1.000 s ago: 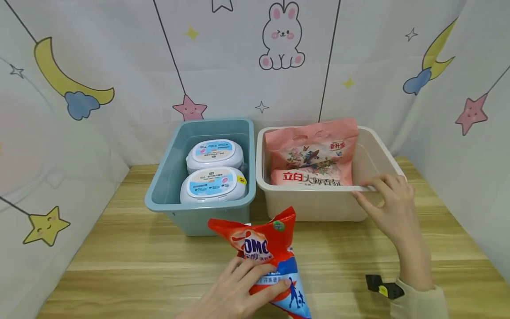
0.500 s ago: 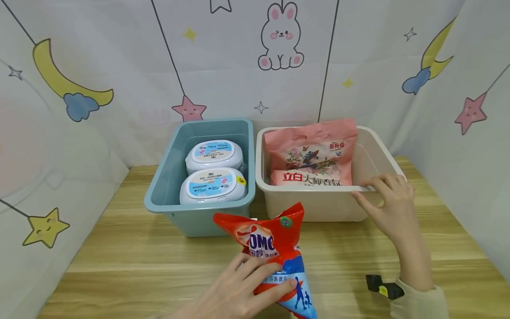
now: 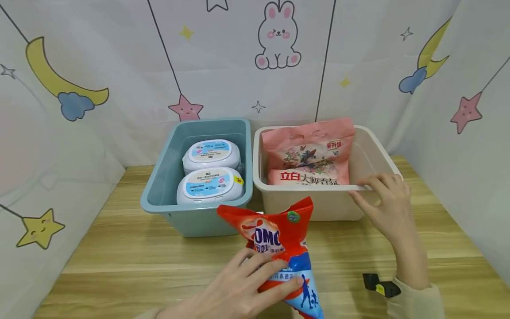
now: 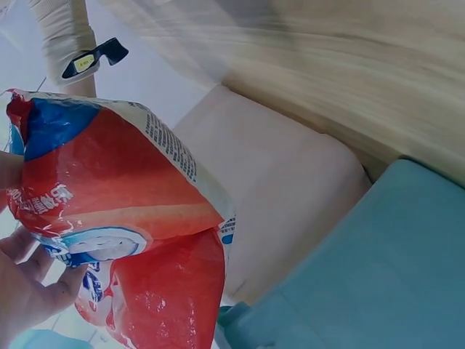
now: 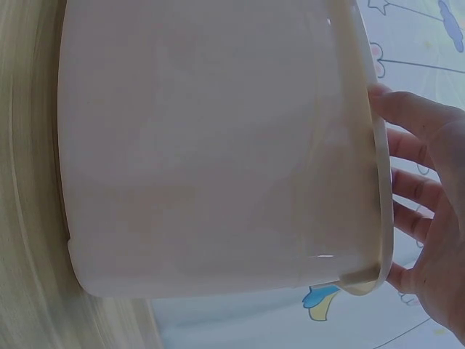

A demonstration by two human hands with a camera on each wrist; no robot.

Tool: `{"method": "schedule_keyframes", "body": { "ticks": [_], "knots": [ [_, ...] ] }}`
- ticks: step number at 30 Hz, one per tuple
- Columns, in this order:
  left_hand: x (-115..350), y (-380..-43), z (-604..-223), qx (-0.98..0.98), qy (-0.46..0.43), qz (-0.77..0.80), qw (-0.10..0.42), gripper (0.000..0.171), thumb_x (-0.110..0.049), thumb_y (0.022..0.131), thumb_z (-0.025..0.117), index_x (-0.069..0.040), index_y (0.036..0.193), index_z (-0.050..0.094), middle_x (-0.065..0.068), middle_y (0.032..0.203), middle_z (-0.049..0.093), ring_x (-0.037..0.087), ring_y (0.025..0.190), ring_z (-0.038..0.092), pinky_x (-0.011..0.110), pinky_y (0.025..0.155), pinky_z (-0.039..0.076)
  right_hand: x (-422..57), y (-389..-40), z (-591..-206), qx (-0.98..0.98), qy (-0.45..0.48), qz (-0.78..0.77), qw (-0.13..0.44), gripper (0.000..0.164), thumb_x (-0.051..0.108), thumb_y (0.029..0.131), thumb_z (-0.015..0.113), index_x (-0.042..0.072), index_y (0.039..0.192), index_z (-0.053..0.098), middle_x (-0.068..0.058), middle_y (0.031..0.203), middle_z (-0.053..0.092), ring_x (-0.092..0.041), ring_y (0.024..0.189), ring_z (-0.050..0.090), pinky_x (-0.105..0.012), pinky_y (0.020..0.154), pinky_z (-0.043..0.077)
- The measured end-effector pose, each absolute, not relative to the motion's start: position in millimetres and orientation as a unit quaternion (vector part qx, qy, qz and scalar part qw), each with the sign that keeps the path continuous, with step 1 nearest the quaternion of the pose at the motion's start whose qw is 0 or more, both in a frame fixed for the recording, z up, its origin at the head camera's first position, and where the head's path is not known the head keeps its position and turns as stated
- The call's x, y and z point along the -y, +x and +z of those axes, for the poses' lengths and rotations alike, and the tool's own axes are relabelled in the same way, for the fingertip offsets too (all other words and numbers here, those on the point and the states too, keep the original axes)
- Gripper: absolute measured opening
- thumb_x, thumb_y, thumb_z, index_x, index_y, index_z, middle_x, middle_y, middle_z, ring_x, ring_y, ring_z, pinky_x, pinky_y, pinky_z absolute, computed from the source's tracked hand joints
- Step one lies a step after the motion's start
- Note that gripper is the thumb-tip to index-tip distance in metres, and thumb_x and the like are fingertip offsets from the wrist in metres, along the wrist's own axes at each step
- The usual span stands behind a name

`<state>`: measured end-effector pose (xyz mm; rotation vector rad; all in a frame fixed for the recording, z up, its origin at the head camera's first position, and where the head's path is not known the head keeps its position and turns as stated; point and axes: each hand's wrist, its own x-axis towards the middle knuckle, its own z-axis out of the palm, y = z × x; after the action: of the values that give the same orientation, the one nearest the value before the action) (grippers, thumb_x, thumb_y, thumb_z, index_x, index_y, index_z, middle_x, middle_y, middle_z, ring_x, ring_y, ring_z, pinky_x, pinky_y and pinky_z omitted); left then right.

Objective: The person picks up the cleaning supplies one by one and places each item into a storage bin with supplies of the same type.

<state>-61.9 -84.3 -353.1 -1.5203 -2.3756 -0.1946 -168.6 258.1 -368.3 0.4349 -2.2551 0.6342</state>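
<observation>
My left hand (image 3: 247, 283) grips a red and blue OMO laundry powder bag (image 3: 292, 235) in front of the two bins. In the left wrist view the same powder bag (image 4: 123, 174) hangs off the table, with the fingers round its side. At the right, my right hand (image 3: 384, 199) holds the front rim of a cream-white bin (image 3: 314, 204). The right wrist view has the thumb on the outer side of that bin's rim (image 5: 381, 182) and the fingers over its inner side. A pink laundry powder bag (image 3: 311, 155) leans inside the white bin.
A teal bin (image 3: 199, 223) stands left of the white one, with two white lidded tubs (image 3: 211, 186) inside. The wooden table (image 3: 119, 266) carries both bins. A patterned cloth (image 3: 223, 57) hangs behind. A black strap piece (image 3: 380, 287) is at the right sleeve.
My left hand and the OMO bag have shifted right and slightly upward, closer to the white bin. The right hand stays at the white bin's rim. The whole head view has shifted slightly left.
</observation>
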Motion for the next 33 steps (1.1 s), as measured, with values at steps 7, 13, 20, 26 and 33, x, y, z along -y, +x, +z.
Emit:
{"method": "schedule_keyframes", "body": {
  "ticks": [7, 13, 20, 26, 33],
  "knots": [
    [79, -68, -347, 0.811, -0.551, -0.071, 0.184, 0.077, -0.067, 0.085, 0.053, -0.031, 0.150, 0.030, -0.006, 0.139, 0.051, 0.008, 0.129, 0.045, 0.025, 0.092, 0.048, -257, -169, -368, 0.879, 0.164, 0.251, 0.370, 0.027, 0.009, 0.068, 0.081, 0.006, 0.091, 0.068, -0.014, 0.092, 0.060, -0.036, 0.094, 0.048, -0.053, 0.081, 0.028],
    [77, -72, -339, 0.797, -0.564, -0.065, 0.204, 0.079, -0.068, 0.085, 0.052, -0.028, 0.150, 0.031, -0.004, 0.137, 0.051, 0.010, 0.128, 0.046, 0.027, 0.093, 0.048, -256, -168, -368, 0.882, 0.159, 0.252, 0.366, 0.027, 0.009, 0.068, 0.081, 0.006, 0.091, 0.068, -0.014, 0.092, 0.061, -0.036, 0.094, 0.047, -0.057, 0.083, 0.030],
    [73, -76, -332, 0.787, -0.565, -0.045, 0.245, 0.073, -0.060, 0.086, 0.059, -0.027, 0.147, 0.037, -0.004, 0.134, 0.055, 0.011, 0.124, 0.050, 0.024, 0.092, 0.048, -256, -167, -367, 0.884, 0.157, 0.252, 0.362, 0.027, 0.009, 0.068, 0.081, 0.006, 0.092, 0.068, -0.014, 0.093, 0.061, -0.037, 0.096, 0.047, -0.057, 0.084, 0.030],
    [72, -79, -327, 0.773, -0.572, -0.029, 0.273, 0.069, -0.055, 0.088, 0.060, -0.025, 0.147, 0.039, -0.003, 0.132, 0.056, 0.011, 0.122, 0.052, 0.025, 0.092, 0.048, -255, -167, -367, 0.884, 0.155, 0.254, 0.360, 0.028, 0.008, 0.068, 0.082, 0.006, 0.092, 0.068, -0.014, 0.092, 0.061, -0.036, 0.096, 0.047, -0.056, 0.084, 0.030],
    [68, -82, -320, 0.758, -0.580, -0.021, 0.297, 0.063, -0.051, 0.090, 0.059, -0.026, 0.145, 0.041, -0.003, 0.134, 0.056, 0.011, 0.123, 0.053, 0.024, 0.092, 0.049, -254, -166, -367, 0.885, 0.152, 0.254, 0.358, 0.028, 0.008, 0.068, 0.082, 0.006, 0.093, 0.068, -0.014, 0.094, 0.060, -0.036, 0.097, 0.047, -0.055, 0.084, 0.030]
  ]
}}
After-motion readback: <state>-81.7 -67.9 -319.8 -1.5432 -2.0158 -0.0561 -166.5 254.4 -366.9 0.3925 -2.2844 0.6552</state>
